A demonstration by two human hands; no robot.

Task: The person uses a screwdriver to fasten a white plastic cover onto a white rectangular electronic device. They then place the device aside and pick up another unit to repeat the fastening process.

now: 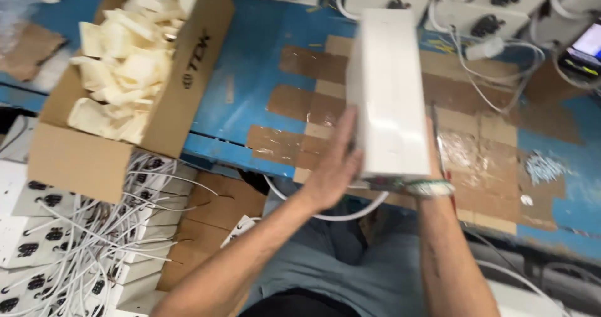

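Observation:
A tall white rectangular box-like unit (388, 91) stands tilted over the blue workbench (256, 47), blurred by motion. My left hand (335, 163) presses flat against its left side near the bottom, fingers spread upward. My right hand (431, 145) is mostly hidden behind the unit's right side; only its edge and the wrist with a beaded bracelet (432, 188) show. A white cable (341, 215) loops below the unit over my lap.
A cardboard box (181, 85) of cream plastic parts sits at the left on the bench edge. Patches of brown tape (300, 110) cover the bench. White units with cables (482, 19) line the back; more are stacked at lower left (56, 254). Small screws (541, 166) lie right.

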